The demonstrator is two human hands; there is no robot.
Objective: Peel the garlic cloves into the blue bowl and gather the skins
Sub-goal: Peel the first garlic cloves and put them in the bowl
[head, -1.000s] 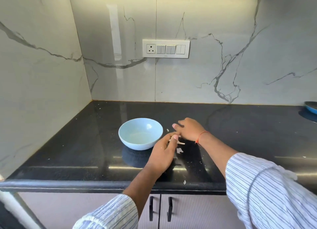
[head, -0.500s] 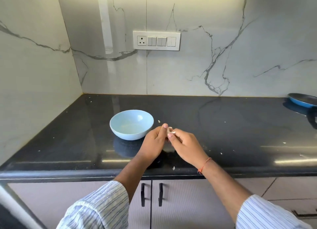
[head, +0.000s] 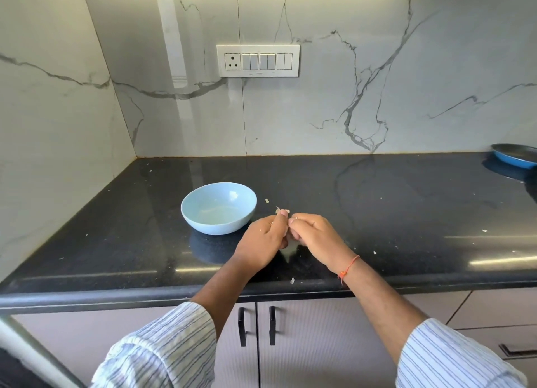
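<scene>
The light blue bowl (head: 218, 207) stands on the black counter (head: 406, 213), and I see no cloves in it. Just right of the bowl my left hand (head: 263, 242) and my right hand (head: 315, 238) meet, fingertips together. Between them they pinch a small garlic clove (head: 283, 211) whose pale skin sticks up above the fingers. Most of the clove is hidden by the fingers. Bits of skin lie on the counter: one (head: 266, 201) beyond the hands, one (head: 292, 280) near the front edge.
A blue pan (head: 515, 156) sits at the far right of the counter. Small white flecks are scattered over the counter top. A switch plate (head: 258, 61) is on the marble wall behind. Cabinet doors with black handles (head: 242, 326) are below the counter edge.
My right hand came back from the counter beyond the bowl and joined my left hand on the clove. The camera view also shifted slightly.
</scene>
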